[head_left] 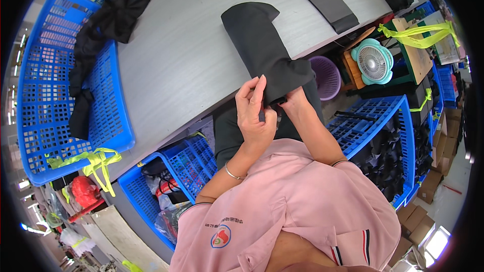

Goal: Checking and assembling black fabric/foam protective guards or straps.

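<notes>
A long black fabric piece [258, 40] runs from the grey table over its near edge toward my lap, its near end folded and bunched. My left hand [256, 116] is at the left side of that near end, fingers bent and pressed along the cloth's edge, thumb below. On the other side, my right hand [295, 102] grips the lower edge, its fingers mostly hidden under the cloth. A small dark opening in the folded cloth shows between the hands.
On the table [176, 45] lie a flat dark grey strip [322, 0] and a heap of black cloth [126, 7] spilling into a blue basket [121, 116]. More blue baskets [196, 166] stand beside me. A purple bin [326, 78] and a turquoise fan [372, 63] are at the right.
</notes>
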Available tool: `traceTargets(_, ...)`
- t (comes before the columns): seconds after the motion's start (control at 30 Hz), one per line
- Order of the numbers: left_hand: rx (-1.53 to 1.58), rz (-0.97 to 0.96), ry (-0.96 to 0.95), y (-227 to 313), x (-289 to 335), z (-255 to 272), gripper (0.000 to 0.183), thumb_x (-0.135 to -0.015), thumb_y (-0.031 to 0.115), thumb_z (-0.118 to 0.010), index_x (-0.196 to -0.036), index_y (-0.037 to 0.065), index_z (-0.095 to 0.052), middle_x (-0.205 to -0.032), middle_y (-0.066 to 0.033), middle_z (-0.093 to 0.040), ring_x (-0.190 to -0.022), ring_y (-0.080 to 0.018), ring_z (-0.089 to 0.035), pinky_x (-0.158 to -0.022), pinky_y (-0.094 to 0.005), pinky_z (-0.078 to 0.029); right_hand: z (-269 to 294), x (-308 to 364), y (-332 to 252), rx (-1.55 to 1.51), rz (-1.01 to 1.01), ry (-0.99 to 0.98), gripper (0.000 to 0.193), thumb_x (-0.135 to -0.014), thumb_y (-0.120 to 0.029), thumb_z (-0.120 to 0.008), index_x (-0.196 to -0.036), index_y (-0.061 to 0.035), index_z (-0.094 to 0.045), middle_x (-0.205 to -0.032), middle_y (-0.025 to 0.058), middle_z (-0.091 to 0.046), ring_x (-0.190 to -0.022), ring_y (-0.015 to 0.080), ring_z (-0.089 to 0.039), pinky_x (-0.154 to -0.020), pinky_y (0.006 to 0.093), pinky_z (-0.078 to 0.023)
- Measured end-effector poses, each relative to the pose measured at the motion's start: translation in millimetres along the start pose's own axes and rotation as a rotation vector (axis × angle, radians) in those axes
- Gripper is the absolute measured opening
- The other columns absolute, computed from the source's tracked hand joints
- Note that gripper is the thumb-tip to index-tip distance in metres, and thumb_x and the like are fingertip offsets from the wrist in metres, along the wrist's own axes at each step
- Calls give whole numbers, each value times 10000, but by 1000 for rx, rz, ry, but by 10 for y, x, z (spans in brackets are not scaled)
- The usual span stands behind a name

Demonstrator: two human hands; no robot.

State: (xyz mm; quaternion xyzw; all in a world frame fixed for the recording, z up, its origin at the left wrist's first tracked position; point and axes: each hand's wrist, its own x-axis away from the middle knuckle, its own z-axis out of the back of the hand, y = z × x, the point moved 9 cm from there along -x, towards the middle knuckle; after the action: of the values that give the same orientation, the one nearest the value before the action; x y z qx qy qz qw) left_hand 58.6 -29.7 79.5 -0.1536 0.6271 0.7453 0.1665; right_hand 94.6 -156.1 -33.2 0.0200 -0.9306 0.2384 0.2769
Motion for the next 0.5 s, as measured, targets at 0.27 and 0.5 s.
traceTargets(0.27,43,86,21,-140,-12,173,570,-798,-144,-570,-1347,13,-575,-1345,-106,-495,-923,-103,-532,-739,-218,-474,-191,40,-155,339,247,-7,398,-979,-260,-554,-1298,-23,-530,-1243,126,-604,-1122,248,-607,-958,381,-516)
traceTargets(0.5,162,492,213,-1005,276,511,377,-965,7,-478,-1319,19,-605,-901,-32,-682,-650,-103,-596,-635,-235,-504,-902,327,-48,1040,65,-586,503,-880,-142,-684,-1339,-19,-517,-1315,140,-575,-1225,232,-546,-1040,359,-416)
